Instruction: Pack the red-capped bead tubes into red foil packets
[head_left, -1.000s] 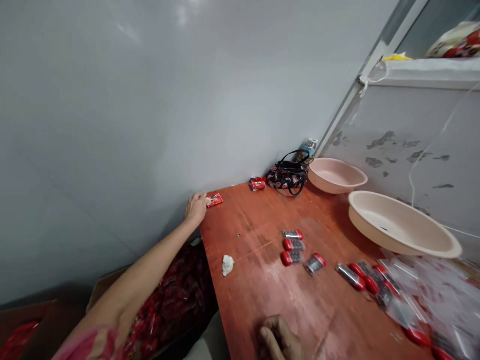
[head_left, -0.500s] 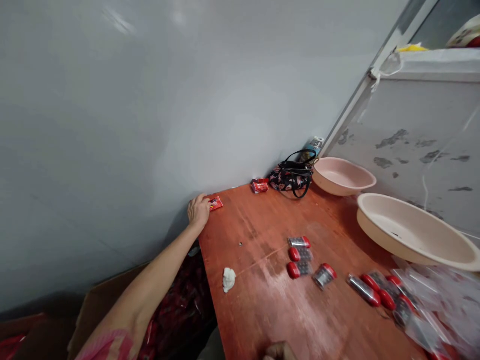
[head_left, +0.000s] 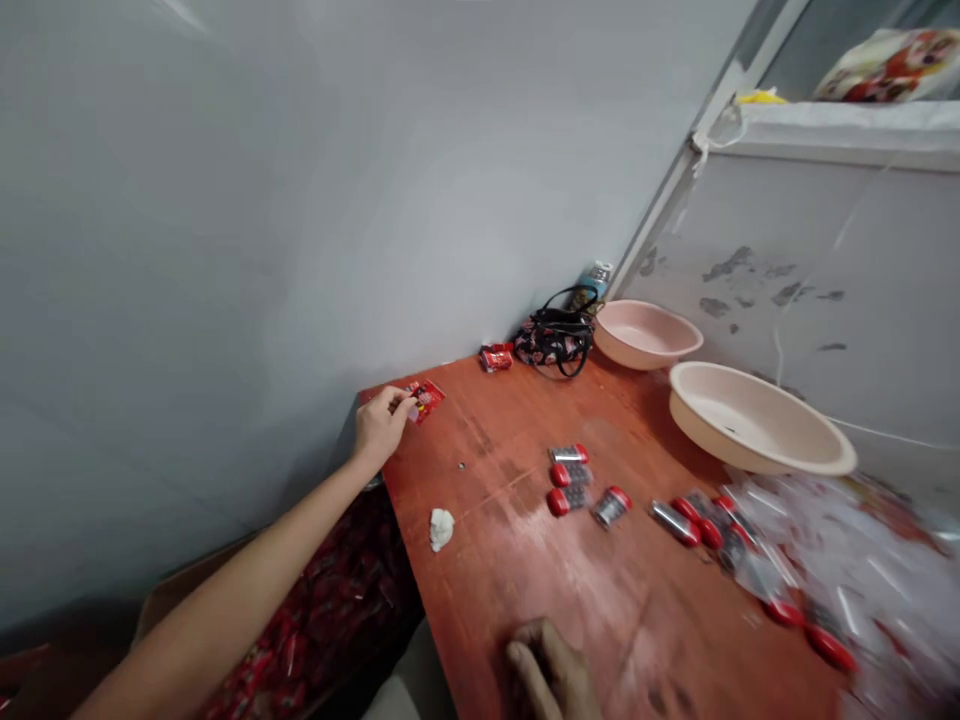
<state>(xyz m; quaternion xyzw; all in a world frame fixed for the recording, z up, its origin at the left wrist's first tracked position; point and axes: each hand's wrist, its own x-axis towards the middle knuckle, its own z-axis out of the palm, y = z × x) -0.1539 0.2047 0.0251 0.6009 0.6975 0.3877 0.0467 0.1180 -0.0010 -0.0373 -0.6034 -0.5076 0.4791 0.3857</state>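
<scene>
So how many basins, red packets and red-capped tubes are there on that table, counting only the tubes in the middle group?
Pale pink basins: 2
Red packets: 2
Red-capped tubes: 4
Total: 8

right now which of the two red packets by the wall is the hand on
The red packet touching the left hand; the other red packet lies well away from it, beside the floral bag.
</scene>
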